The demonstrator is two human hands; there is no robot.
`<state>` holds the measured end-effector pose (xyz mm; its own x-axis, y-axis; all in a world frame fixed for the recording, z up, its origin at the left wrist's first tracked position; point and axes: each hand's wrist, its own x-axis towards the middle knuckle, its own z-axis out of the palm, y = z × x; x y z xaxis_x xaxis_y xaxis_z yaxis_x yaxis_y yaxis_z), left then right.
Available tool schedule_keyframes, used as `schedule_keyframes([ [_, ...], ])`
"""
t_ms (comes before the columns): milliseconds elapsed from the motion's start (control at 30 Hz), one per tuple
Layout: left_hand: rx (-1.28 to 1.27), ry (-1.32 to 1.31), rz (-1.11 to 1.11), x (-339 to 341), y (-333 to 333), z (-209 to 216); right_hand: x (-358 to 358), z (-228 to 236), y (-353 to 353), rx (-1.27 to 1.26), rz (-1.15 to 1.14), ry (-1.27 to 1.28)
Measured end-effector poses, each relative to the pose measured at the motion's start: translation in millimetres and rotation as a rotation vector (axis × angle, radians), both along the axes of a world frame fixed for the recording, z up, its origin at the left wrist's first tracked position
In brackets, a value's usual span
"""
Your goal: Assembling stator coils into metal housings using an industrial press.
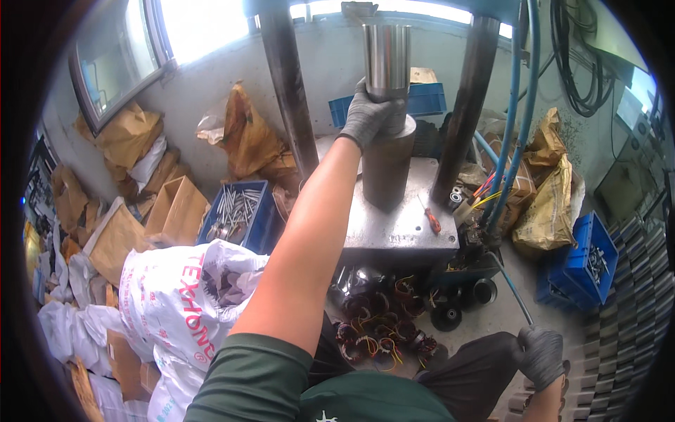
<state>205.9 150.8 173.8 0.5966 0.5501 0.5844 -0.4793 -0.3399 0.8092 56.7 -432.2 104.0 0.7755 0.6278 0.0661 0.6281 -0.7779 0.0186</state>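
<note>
My left hand (pixel 370 118), in a grey glove, is closed around a metal cylindrical part (pixel 396 112) just beneath the shiny steel ram (pixel 388 56) of a press. The fingertips are partly hidden behind it. Under that part stands a thick, darker steel cylinder (pixel 387 169), upright on the metal press bed (pixel 358 235). At the lower right, my right hand (pixel 541 355), also gloved in grey, is wrapped round the end of a thin lever rod (pixel 513 287) that slopes up to the press. A screwdriver (pixel 431 219) with a red handle lies on the bed, right of the cylinder.
Two dark press columns (pixel 290 84) (pixel 470 105) flank the cylinder. Wound motor stators (pixel 383 334) with coloured wires sit on the floor below. A blue crate of metal shafts (pixel 239 211) and a white sack (pixel 165 295) are at left; another blue crate (pixel 583 264) stands right.
</note>
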Motion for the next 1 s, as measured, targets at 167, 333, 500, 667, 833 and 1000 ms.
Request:
schedule_keyframes([
  [167,-0.009,0.069,0.041,-19,-27,14,-5,-12,1,0.022,-0.044,-0.037],
  [333,-0.03,0.058,0.047,-25,-32,17,-6,-12,2,0.088,-0.033,-0.057],
  [500,0.055,0.026,0.086,-16,-23,13,-6,-12,2,0.108,-0.046,-0.069],
  [667,0.04,0.026,0.062,-19,-25,12,-5,-15,-1,0.109,-0.052,-0.084],
  [833,0.022,0.024,0.063,-24,-27,13,-4,-17,-2,0.148,-0.05,-0.064],
  [1000,0.042,0.015,0.071,-22,-29,16,-6,-15,-2,0.166,-0.052,-0.071],
])
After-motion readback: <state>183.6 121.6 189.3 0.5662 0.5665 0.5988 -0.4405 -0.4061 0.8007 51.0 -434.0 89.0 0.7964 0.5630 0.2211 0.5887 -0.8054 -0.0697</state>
